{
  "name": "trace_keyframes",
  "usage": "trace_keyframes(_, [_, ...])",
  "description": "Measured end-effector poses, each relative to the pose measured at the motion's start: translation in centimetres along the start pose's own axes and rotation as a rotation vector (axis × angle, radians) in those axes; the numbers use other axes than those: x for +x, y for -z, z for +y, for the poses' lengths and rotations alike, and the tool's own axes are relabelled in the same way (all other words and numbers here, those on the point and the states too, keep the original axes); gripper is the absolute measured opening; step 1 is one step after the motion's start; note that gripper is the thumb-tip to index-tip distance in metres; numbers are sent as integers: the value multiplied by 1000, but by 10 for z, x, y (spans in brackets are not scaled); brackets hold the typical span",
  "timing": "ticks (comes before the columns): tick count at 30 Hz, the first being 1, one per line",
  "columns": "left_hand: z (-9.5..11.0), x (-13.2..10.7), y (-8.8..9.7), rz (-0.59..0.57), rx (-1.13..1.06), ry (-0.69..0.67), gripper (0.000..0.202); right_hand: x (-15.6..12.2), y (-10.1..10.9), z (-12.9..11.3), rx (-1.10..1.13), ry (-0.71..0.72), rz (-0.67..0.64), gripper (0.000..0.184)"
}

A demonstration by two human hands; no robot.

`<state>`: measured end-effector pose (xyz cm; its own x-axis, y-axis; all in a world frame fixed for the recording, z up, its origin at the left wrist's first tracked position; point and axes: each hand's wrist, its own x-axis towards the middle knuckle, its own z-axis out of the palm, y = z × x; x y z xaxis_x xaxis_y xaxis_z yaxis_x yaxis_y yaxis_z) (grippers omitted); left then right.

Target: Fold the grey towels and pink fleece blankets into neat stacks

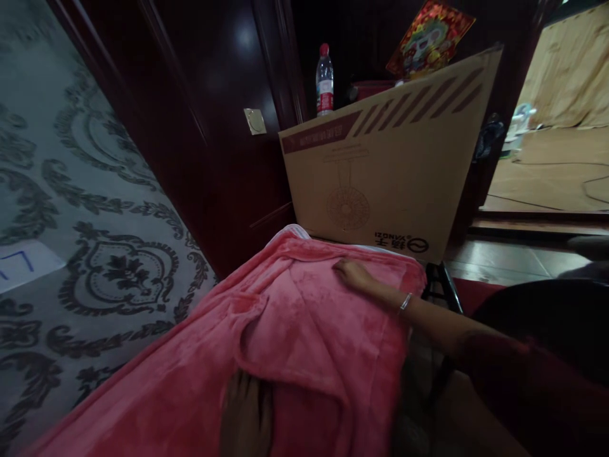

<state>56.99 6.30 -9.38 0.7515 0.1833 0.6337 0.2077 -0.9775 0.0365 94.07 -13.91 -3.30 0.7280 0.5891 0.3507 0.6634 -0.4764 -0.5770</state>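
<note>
A plush pink blanket [304, 304] lies spread over a long surface, its upper layer folded back in a loose, curved edge near the middle. My left hand [246, 412] is low in the view, palm down, with its fingers together and their tips at that curved edge, closed on the fabric. Further away, my right hand [354, 276] reaches in from the right and rests on the blanket near its far end. Its fingers are bent and pressed into the plush, and a silver bracelet [405, 301] circles the wrist.
A large cardboard box [394, 165] stands upright beyond the blanket's far end. Behind its top edge are a red-capped bottle [325, 79] and a red festive picture [431, 38]. Dark wood panelling [223, 127] and patterned wallpaper [114, 266] border the left. A black round seat [547, 324] is at right.
</note>
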Motion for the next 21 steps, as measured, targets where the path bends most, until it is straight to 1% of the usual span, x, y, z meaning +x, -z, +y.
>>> trace_keyframes(2, [-6, -7, -9, 7, 9, 0, 39, 11, -22, -15, 54, 96, -56, 27])
trace_keyframes(3, [-8, -10, -14, 25, 15, 2, 40, 17, -30, -19, 58, 109, -75, 30])
trace_keyframes(4, [-10, -12, -17, 46, 21, 6, 40, 25, -35, -21, 47, 94, -85, 34])
trace_keyframes(6, [-9, -14, -19, 74, 17, 17, 40, 39, -37, -18, -11, -9, -75, 40])
trace_keyframes(7, [-6, -13, -16, 64, 3, 29, 39, 45, -35, -14, -41, -69, -65, 42])
trace_keyframes(9, [5, -7, -3, 2, -41, 75, 39, 51, -32, -8, -78, -151, -49, 42])
trace_keyframes(11, [19, 1, 13, -78, -91, 127, 39, 51, -32, -6, -98, -181, -51, 38])
trace_keyframes(13, [30, 9, 26, -122, -129, 163, 39, 44, -36, -13, -109, -182, -64, 34])
trace_keyframes(15, [36, 13, 32, -131, -147, 179, 38, 33, -41, -29, -66, -107, -87, 33])
trace_keyframes(17, [38, 14, 33, -131, -143, 185, 36, 21, -49, -53, 28, 43, -122, 34])
trace_keyframes(19, [37, 12, 31, -125, -128, 184, 35, 8, -61, -83, 186, 201, -170, 33])
trace_keyframes(20, [37, 11, 31, -120, -122, 178, 34, 3, -68, -99, 296, 237, -200, 32])
trace_keyframes(21, [37, 11, 30, -112, -117, 171, 34, -1, -77, -115, 411, 235, -231, 31])
